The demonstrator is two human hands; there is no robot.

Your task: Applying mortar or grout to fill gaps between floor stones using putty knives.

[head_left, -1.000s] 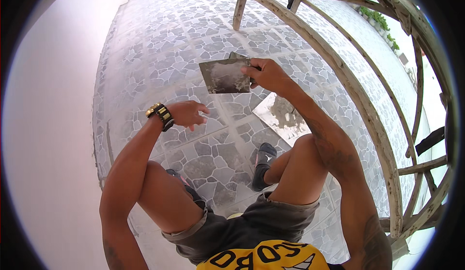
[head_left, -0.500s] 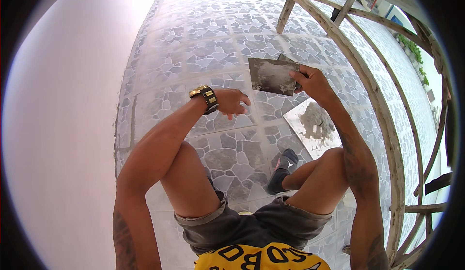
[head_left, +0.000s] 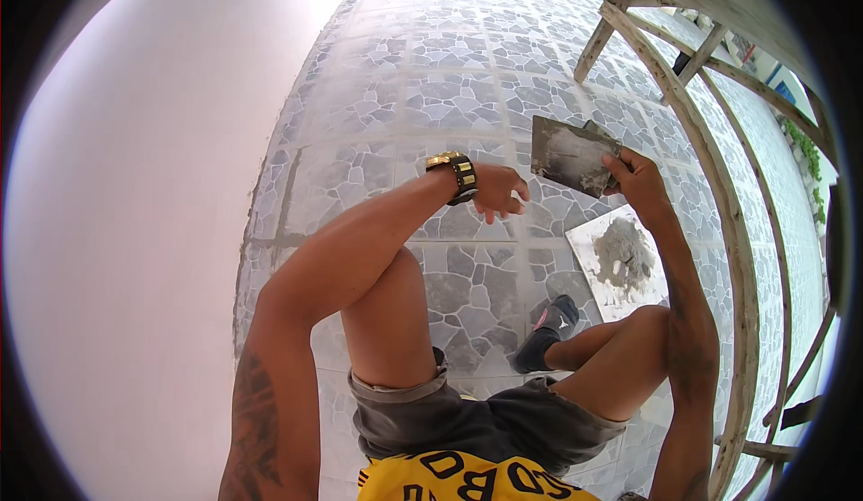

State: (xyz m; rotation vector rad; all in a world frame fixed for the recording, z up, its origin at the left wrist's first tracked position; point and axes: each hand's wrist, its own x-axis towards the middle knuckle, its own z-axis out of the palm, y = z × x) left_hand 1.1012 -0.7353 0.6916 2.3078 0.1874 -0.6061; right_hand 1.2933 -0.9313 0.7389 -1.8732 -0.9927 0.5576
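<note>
My right hand (head_left: 640, 185) grips a flat rectangular putty scraper (head_left: 568, 155), its thumb pressed on the face. Grey paste smears the blade. The edge of a second, smaller flat piece (head_left: 602, 130) sticks out behind it; how the two fit together is hidden. To its left my left hand (head_left: 499, 190) hangs over the tiles, holding nothing, its fingers apart and loosely bent. A black and gold watch (head_left: 464, 176) circles that wrist. Below my right hand, a white board (head_left: 589, 248) lies on the floor, bearing a spread heap of grey paste (head_left: 623, 251).
Stone-patterned tiles (head_left: 472, 299) with pale joints cover the floor. A plain white wall (head_left: 153, 231) runs along the left. On the right stands a frame of rough wooden poles (head_left: 719, 159). My foot in a dark slide (head_left: 559, 315) rests beside the board.
The view has turned left, so everything sits farther right in it. Both hands keep nearly the same pose, and the scraper stays in my right hand.
</note>
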